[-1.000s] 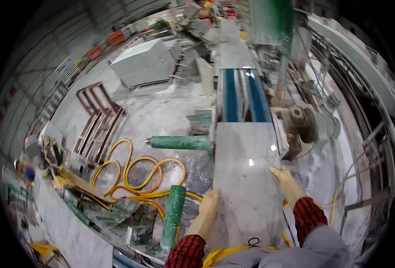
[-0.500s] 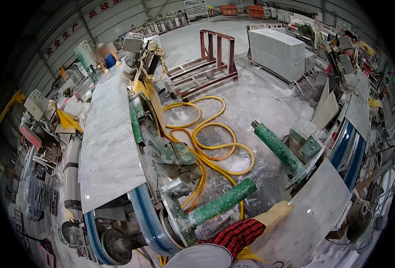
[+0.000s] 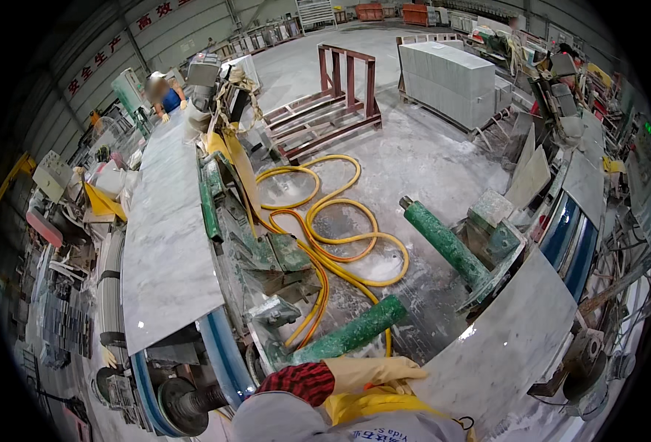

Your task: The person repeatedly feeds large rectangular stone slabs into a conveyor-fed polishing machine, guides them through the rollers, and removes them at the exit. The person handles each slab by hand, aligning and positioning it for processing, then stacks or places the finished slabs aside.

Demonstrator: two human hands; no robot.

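My left hand, in a pale yellow glove with a red plaid sleeve behind it, lies flat along the near left edge of a white marble slab at the lower right. Its fingers point right and look stretched out rather than curled. Just left of the hand a green roller slants across the wet floor. My right hand is out of the picture. My grey jacket and yellow apron fill the bottom edge.
A second long marble slab lies on a machine bed at the left. Yellow hose loops over the floor between them, beside another green roller. Farther off stand a red metal rack, stacked grey slabs and another person.
The view has swung left, away from the slab in front of me toward the floor and the left machine. My right hand has left the picture; my left hand stays at the slab's edge.
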